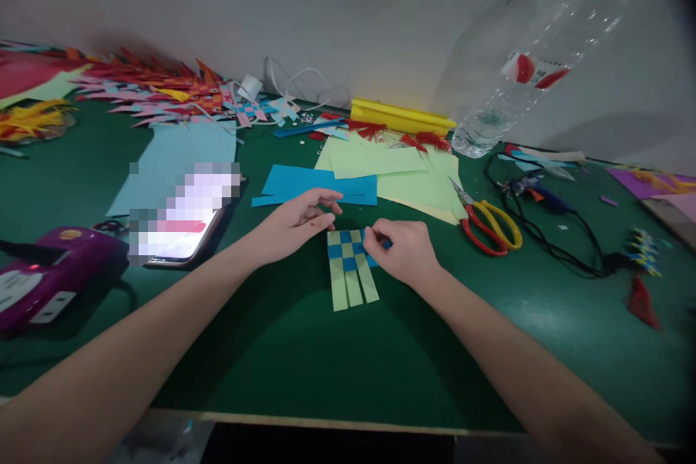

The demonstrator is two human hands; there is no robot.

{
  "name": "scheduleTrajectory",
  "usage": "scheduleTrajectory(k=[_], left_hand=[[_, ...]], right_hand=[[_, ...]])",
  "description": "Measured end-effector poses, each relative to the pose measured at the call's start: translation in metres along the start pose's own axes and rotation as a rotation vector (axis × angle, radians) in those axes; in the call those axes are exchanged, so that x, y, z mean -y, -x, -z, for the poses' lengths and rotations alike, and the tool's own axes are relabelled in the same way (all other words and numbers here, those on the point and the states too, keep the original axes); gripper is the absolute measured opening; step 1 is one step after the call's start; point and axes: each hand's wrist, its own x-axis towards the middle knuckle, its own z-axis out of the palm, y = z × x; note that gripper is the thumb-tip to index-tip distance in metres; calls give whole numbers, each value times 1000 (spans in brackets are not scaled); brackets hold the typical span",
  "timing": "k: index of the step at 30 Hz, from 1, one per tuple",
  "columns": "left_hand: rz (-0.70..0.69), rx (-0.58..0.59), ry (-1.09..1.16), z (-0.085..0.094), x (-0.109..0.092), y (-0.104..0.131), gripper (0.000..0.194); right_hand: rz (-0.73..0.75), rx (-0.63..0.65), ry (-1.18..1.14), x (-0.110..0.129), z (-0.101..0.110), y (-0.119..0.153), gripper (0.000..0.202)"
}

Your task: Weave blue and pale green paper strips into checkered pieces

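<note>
A small woven piece of pale green and blue paper strips lies on the green table, its loose green ends pointing toward me. My right hand is closed at its right side, thumb and forefinger pinching the blue strips there. Just above the weave's upper left corner hovers my left hand, fingers apart and slightly curled, holding nothing. Behind the hands lie blue paper strips and a stack of pale green paper. Scissors with red and yellow handles rest to the right.
A phone and a purple device with a cable occupy the left. Folded paper pieces heap along the wall. At the right, a clear plastic bottle leans on the wall near a hot-glue gun and its black cord.
</note>
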Motion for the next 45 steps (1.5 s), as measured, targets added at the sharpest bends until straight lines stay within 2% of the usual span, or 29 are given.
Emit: scheduleTrajectory(k=[4, 7, 14, 18, 22, 31, 38, 45], left_hand=[[62, -17, 132, -1, -2, 0, 36], [77, -21, 148, -2, -2, -1, 35], [25, 57, 108, -1, -4, 0, 29], [-52, 86, 47, 0, -6, 1, 27], [-154, 123, -67, 1, -9, 3, 27], [-356, 163, -477, -5, -8, 5, 30], [-628, 161, -943, -10, -6, 4, 22], [-806, 82, -1034, -22, -6, -1, 23]], right_hand=[[-9, 1, -3, 0, 0, -1, 34], [-11, 6, -12, 0, 0, -1, 33], [-13, 26, -44, -2, 1, 0, 32], [-17, 24, -49, -3, 1, 0, 31], [-26, 45, -45, -2, 1, -1, 30], [-17, 34, -23, -2, 1, -1, 31], [-6, 17, -24, -2, 0, 0, 32], [-7, 3, -19, -3, -2, -1, 33]])
